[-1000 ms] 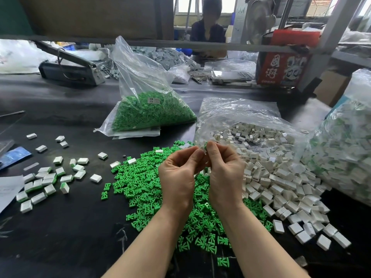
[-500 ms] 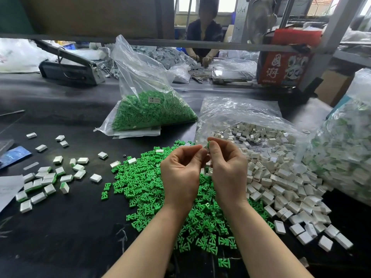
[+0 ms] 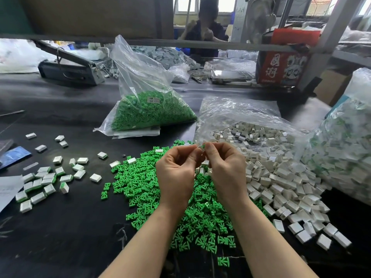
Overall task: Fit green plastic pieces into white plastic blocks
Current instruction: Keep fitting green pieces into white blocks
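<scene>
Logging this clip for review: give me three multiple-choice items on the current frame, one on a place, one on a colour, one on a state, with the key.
1. Where do the finished blocks lie?
A. Left of the loose green pieces
B. Inside the green bag
C. On the red box

2. What colour fills the upright clear bag?
A. Blue
B. Green
C. Grey

3. What are the hands doing?
A. Lying flat on the table
B. Pinching a small piece between them
C. Lifting a bag

Key:
1 A, the finished blocks sit left of the loose green pieces.
2 B, the upright clear bag holds green parts.
3 B, left hand and right hand meet fingertip to fingertip, raised.
</scene>
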`<state>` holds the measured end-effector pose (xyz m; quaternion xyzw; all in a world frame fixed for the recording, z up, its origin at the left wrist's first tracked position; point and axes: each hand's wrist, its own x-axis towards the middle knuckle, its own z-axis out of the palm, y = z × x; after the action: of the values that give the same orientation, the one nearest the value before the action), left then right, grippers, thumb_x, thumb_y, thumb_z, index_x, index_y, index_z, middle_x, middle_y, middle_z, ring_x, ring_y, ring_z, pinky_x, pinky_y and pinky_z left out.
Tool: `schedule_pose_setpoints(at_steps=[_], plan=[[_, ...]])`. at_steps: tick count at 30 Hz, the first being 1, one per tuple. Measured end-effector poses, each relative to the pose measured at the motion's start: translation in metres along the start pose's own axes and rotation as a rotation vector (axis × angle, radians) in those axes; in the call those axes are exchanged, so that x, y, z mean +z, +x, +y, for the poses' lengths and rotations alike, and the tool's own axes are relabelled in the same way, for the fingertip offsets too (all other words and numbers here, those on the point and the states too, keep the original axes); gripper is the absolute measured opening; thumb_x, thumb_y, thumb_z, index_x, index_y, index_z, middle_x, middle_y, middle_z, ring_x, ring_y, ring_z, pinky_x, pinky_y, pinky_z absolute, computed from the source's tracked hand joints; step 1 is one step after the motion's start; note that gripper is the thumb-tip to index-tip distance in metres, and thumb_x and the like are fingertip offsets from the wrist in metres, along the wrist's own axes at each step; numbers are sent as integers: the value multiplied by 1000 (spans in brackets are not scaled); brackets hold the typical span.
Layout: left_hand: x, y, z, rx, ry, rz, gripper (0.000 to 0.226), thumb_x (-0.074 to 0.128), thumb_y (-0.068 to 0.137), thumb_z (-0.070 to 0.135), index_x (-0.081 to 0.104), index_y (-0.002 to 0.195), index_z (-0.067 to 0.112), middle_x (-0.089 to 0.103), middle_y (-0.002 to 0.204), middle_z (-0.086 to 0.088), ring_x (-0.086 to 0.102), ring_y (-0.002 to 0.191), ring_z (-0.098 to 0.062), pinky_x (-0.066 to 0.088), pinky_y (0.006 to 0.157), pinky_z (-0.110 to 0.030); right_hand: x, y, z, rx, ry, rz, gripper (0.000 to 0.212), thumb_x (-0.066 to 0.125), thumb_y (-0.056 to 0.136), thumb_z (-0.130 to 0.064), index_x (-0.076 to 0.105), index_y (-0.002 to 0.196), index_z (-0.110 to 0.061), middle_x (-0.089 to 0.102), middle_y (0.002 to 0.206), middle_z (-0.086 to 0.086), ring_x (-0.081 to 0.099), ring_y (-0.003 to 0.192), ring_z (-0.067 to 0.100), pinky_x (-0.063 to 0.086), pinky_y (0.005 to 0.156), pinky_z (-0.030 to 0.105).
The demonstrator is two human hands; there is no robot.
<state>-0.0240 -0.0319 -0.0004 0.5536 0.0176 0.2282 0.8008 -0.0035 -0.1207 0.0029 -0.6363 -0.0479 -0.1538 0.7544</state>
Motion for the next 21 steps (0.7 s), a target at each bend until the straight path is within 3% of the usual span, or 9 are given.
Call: schedule_pose_setpoints(at_steps=[6,14,18,21], plan=[[-5,2,1,58,82,-46,12,72,83,-2,71,84,9,74,73,-3,72,69,-13,56,68,-21,-4,1,-4,-2,-52,-79,18,63,94,-9,69,77,-8,69,69,2,63,64,12,51,61,25],[-11,3,6,130,152,-106,16,71,83,-4,70,84,11,74,73,-1,71,68,-10,54,65,-16,-9,1,-6,-65,-165,-133,13,64,93,-11,69,84,-2,70,80,17,66,75,35,54,68,42],[-15,5,6,158,204,-123,17,71,83,-5,70,84,12,74,74,-1,72,68,-10,55,66,-18,-12,3,-7,-80,-199,-177,12,64,93,-11,69,85,-4,71,78,12,65,67,21,54,63,31],[-18,7,5,166,224,-133,16,72,83,-5,70,83,11,74,74,-3,71,68,-12,55,66,-19,-14,4,-7,-109,-236,-218,10,65,92,-11,69,84,-8,71,77,10,64,67,21,53,63,31]])
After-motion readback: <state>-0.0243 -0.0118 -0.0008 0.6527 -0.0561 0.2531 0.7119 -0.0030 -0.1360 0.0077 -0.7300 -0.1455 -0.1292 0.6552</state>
